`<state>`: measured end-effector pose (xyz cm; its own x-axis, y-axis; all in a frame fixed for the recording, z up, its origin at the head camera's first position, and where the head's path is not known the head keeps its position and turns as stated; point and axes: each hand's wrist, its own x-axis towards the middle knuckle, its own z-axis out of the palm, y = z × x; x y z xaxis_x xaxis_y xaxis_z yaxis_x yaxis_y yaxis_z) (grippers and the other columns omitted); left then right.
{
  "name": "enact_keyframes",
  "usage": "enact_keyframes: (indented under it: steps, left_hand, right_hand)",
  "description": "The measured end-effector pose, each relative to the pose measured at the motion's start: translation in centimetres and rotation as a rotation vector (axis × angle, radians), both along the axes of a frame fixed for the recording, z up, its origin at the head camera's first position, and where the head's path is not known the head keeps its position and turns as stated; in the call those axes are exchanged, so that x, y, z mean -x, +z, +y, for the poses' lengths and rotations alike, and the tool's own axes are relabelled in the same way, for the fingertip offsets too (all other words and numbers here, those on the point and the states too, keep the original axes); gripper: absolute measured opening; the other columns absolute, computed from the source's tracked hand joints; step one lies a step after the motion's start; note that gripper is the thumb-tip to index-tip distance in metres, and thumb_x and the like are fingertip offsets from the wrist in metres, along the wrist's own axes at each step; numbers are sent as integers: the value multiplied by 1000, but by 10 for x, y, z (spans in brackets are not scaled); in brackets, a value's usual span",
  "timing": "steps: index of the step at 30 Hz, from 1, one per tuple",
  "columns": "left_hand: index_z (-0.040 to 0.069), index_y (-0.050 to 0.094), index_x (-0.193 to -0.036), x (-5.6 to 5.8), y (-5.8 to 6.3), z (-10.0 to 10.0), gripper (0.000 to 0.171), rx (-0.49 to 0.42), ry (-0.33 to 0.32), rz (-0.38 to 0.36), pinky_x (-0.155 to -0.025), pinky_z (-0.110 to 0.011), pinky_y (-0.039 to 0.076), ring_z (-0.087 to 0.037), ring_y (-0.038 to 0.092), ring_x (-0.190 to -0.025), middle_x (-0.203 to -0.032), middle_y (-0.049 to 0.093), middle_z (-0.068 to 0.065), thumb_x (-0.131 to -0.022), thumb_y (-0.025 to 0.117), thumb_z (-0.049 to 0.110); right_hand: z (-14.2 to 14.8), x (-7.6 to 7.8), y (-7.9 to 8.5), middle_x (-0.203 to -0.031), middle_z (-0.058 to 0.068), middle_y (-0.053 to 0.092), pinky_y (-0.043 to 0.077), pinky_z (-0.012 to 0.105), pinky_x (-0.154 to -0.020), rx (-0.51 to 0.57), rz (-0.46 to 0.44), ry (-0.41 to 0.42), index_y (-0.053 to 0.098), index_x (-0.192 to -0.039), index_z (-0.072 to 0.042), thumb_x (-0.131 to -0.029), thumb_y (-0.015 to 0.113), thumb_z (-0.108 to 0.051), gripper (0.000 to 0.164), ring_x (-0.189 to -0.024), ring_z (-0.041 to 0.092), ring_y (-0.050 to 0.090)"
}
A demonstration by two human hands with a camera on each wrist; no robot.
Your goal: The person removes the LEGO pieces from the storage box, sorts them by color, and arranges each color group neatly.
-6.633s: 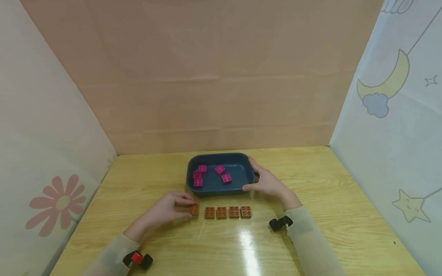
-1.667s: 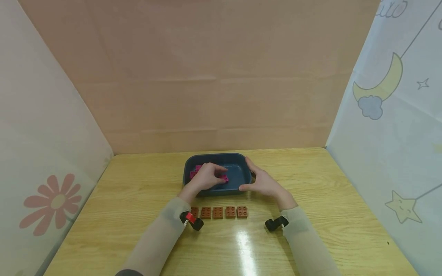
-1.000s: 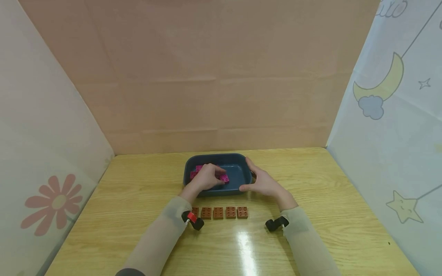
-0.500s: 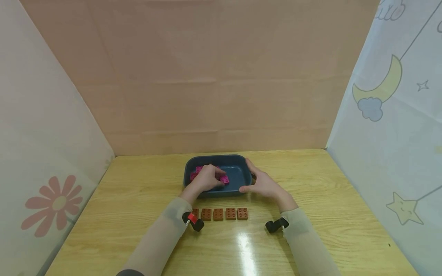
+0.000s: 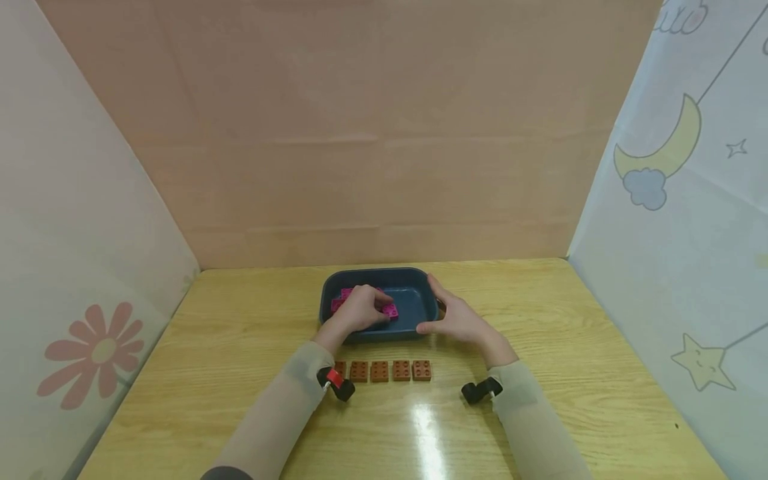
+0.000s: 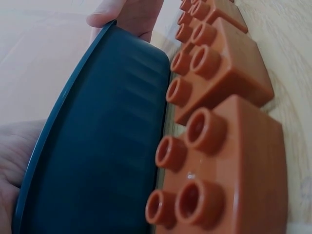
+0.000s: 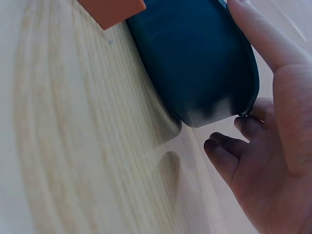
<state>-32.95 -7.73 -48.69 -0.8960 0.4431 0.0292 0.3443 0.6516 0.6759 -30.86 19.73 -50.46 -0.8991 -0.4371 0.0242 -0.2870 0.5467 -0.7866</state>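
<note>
A dark blue rectangular tray (image 5: 360, 337) stands on the table with several pink toy building bricks in it. My left hand (image 5: 355, 310) reaches over its front rim, thumb and fingers about a pink brick (image 5: 391, 311); the hand partly hides the contact. Other pink bricks (image 5: 346, 293) lie left of and behind that hand. My right hand (image 5: 461, 321) holds the tray's right end, thumb at the front rim and fingers at the far corner. The right wrist view shows that hand (image 7: 278, 141) around the tray's end. Part of the left hand (image 6: 17, 161) shows over the rim in the left wrist view.
Several orange-brown bricks (image 5: 379, 371) form a row in front of the tray, the leftmost partly behind the left wrist camera (image 5: 336, 383). In the left wrist view, an orange brick (image 6: 253, 165) sits close by the tray's outer wall. A tan backdrop (image 5: 372, 187) rises behind the table.
Since the oldest frame, my left hand has left the leftmost orange brick and moved into the tray to a pink brick. Over the last second both hands stay nearly still.
</note>
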Motion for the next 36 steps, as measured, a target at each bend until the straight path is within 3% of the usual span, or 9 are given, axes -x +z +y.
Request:
enact_keyframes:
  steps: [13, 18, 25, 29, 36]
  left_hand:
    - [3, 80, -124, -2, 2, 0, 34, 6, 0, 2, -95, -41, 60, -24, 75, -110, -114, 80, -8, -91, 87, 10]
    - [5, 79, -126, -6, 7, -6, 36, -25, 2, 37, -95, -41, 60, -22, 75, -110, -116, 80, -7, -92, 87, 13]
    - [6, 79, -127, -26, 27, -18, 36, -111, -11, 149, -90, -38, 62, -17, 75, -103, -116, 79, -6, -91, 86, 10]
    - [3, 78, -127, -39, 40, -21, 37, -180, -51, 201, -93, -40, 62, -21, 75, -108, -120, 78, -10, -90, 87, 7]
    - [2, 76, -131, -63, 48, -21, 41, -266, -132, 188, -97, -39, 60, -25, 72, -120, -125, 77, -10, -91, 87, 9]
  right_hand:
    - [1, 0, -2, -179, 3, 8, 27, 57, -126, 5, -15, 1, 4, -174, -31, -89, 90, -37, 121, -161, 35, 18]
    - [1, -1, -2, -179, 2, 8, 27, 57, -126, 5, -13, 2, 4, -174, -31, -89, 90, -38, 121, -162, 34, 18]
    - [1, 0, -1, -179, 2, 8, 28, 58, -125, -4, 0, 9, 2, -173, -32, -88, 90, -42, 123, -161, 36, 21]
    - [2, 1, 0, -179, 3, 9, 28, 58, -125, 3, 2, 10, 3, -174, -32, -88, 91, -42, 123, -161, 36, 21]
    - [3, 1, 1, -179, 4, 9, 28, 57, -125, 7, -3, 11, 3, -174, -30, -88, 90, -42, 123, -161, 36, 21]
